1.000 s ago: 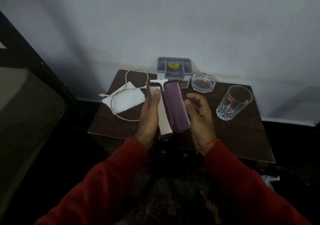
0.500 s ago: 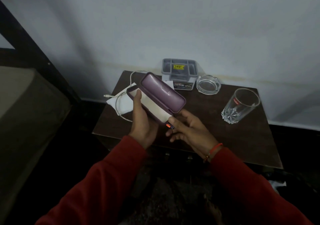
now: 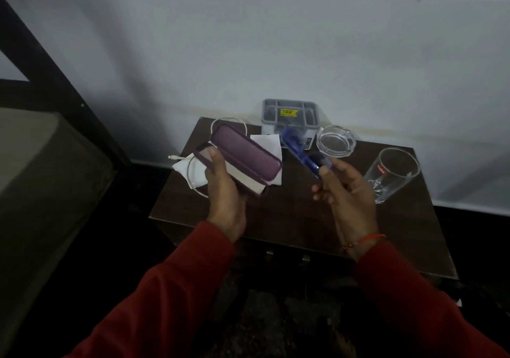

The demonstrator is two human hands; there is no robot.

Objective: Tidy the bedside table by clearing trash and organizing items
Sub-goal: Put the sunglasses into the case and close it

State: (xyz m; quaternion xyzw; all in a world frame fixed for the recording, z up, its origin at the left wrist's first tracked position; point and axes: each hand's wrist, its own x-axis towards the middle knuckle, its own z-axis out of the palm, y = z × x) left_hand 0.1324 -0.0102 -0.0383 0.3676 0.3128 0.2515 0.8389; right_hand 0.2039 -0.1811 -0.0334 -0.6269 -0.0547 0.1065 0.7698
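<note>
Since half a second ago, my right hand (image 3: 348,189) has moved away from the case and now it holds blue glasses (image 3: 300,151) up above the table, pinched between thumb and fingers at one end. They are blurred, so I cannot tell if they are folded. My left hand (image 3: 225,192) is closed around the purple glasses case (image 3: 242,159), with the thumb on its near edge. The lid stands open and a pale cloth or lining shows inside. The case sits higher and more to the left than before, above the left part of the bedside table (image 3: 276,211).

On the table, a white tissue (image 3: 269,144) lies behind the case, partly hidden by it. Another white paper (image 3: 187,168) lies at the left edge, with a white cable (image 3: 193,184) looping over it; the plug of the cable points off the table to the left. At the back, against the wall, stands a grey organizer (image 3: 289,109) with a yellow sticker. Just beside it on the right is a glass ashtray (image 3: 336,141). Further right stands a drinking glass (image 3: 393,173) with a red mark, apart from the ashtray.

Both sleeves are red, and I see an orange thread bracelet (image 3: 369,237) on the right wrist.
</note>
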